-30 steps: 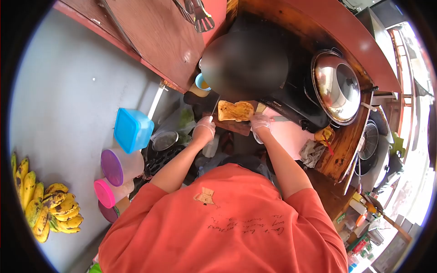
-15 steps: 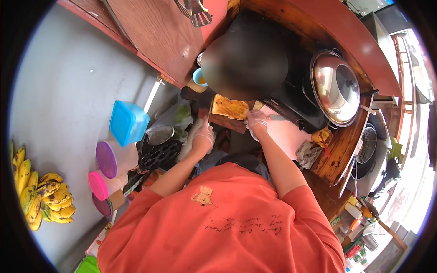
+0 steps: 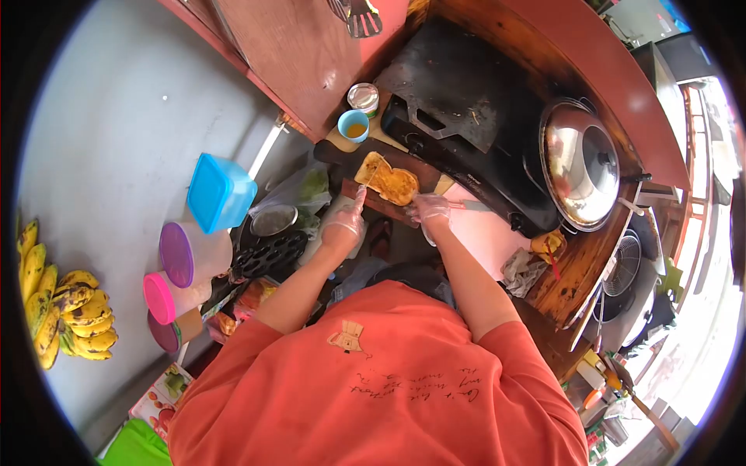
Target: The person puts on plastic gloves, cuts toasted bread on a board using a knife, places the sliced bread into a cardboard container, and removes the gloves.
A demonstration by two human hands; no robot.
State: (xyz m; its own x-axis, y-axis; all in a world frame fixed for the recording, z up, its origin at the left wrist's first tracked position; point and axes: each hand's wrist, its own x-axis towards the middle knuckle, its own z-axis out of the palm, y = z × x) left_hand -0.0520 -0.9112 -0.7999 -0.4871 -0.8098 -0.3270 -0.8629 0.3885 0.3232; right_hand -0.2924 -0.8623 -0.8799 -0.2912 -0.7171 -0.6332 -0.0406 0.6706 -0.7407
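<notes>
A toasted slice of bread with a brown spread or browned top lies on a dark wooden chopping board. My left hand, in a clear plastic glove, is at the slice's near left edge. Its index finger stretches toward the bread and the other fingers are curled; what they hold, if anything, I cannot make out. My gloved right hand has its fingers closed at the bread's near right corner. Just beyond that hand, a knife lies over a pink board.
Behind the board stands a black stove with a flat griddle plate. A lidded pan sits at right. A blue cup and a tin stand back left. Plastic containers and bananas are at left.
The dark blur over the stove is gone, showing griddle, cup and tin. The bread appears turned, its right end lower. My left index finger now stretches toward its near edge.
</notes>
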